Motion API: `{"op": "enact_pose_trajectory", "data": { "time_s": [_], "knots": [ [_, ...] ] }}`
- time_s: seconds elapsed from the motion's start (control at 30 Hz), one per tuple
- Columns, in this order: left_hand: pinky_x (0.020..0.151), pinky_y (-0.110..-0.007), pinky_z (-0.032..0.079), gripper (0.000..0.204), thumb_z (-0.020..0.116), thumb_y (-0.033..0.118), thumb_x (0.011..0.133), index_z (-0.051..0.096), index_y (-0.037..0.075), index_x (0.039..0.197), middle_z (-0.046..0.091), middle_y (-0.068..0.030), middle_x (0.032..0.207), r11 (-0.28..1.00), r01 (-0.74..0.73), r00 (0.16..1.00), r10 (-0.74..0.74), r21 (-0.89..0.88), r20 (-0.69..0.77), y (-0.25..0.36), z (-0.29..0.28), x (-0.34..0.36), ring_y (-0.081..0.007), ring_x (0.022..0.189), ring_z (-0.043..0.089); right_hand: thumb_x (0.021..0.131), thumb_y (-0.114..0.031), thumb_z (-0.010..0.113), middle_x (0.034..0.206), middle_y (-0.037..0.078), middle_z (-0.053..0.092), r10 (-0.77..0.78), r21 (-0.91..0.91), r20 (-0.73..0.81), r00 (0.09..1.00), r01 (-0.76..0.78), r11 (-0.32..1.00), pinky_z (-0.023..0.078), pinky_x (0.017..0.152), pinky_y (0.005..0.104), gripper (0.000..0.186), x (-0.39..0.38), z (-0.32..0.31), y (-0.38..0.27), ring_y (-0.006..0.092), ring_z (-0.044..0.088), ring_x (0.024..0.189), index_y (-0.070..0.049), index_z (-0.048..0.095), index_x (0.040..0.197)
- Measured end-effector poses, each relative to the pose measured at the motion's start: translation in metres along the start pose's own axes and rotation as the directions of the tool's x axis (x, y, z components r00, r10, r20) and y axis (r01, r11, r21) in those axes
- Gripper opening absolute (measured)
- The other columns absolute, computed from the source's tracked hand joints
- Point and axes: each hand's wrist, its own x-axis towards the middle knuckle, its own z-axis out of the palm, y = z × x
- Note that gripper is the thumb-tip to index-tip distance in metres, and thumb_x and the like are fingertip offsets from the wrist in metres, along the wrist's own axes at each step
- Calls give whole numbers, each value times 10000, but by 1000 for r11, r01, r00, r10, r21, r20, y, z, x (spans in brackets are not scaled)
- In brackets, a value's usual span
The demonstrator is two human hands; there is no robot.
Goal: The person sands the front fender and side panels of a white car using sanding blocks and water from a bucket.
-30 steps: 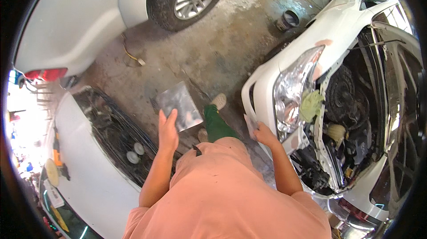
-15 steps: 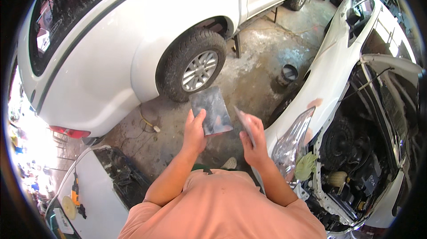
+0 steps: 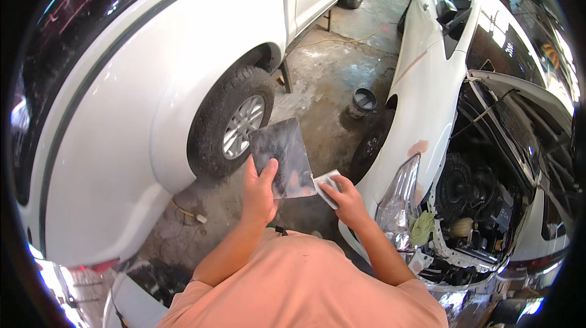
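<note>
My left hand grips a dark, flat mixing board by its lower left edge, thumb on top. Grey smears cover the board, and a pinkish dab lies near its lower right corner. In my right hand is a pale, flat putty spreader, held between thumb and fingers. Its left edge is at or against the board's right edge; whether they touch, I cannot tell. The nearest part of the white car's fender, with pinkish patches above the headlight, is right of my right hand.
A white pickup with a large rear wheel stands on the left. The car's open engine bay is at right, a green cloth on its front edge. A dark bucket and a cable plug are on the floor.
My view has shifted to the right and closer to the pickup. The spreader has turned from nearly edge-on to flatter and come in to the board's right edge. The left hand keeps its hold.
</note>
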Motion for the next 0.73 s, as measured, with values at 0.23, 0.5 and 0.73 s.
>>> {"op": "enact_pose_trajectory", "data": {
  "time_s": [0.23, 0.5, 0.73],
  "knots": [
    [921, -396, 555, 421, 612, 138, 993, 436, 41, 1363, 606, -91, 1224, 946, 325, 937, -323, 8, 137, 56, -61, 100, -205, 1071, 636, 871, -88, 736, 1172, 121, 629, 729, 880, -24, 684, -332, 340, 478, 963, 330, 485, 51, 14, -43, 218, 607, 1100, -10, 506, 1291],
    [828, -399, 592, 370, 616, 125, 978, 472, 68, 1314, 640, -91, 1151, 765, 627, 710, -639, 146, 297, 30, -71, 111, -210, 957, 676, 941, -93, 646, 1109, 82, 606, 782, 950, -123, 611, -155, 271, 487, 890, 288, 605, 124, 17, -60, 141, 584, 1002, -58, 381, 1484],
    [847, -439, 587, 419, 633, 158, 979, 455, 61, 1345, 632, -128, 1203, 666, 724, 566, -721, 177, 400, 20, -50, 101, -258, 1026, 675, 974, -178, 655, 1049, 50, 611, 734, 911, -281, 618, -70, 407, 487, 847, 265, 604, 134, 25, -61, 105, 576, 917, -86, 374, 1500]
  ]
}}
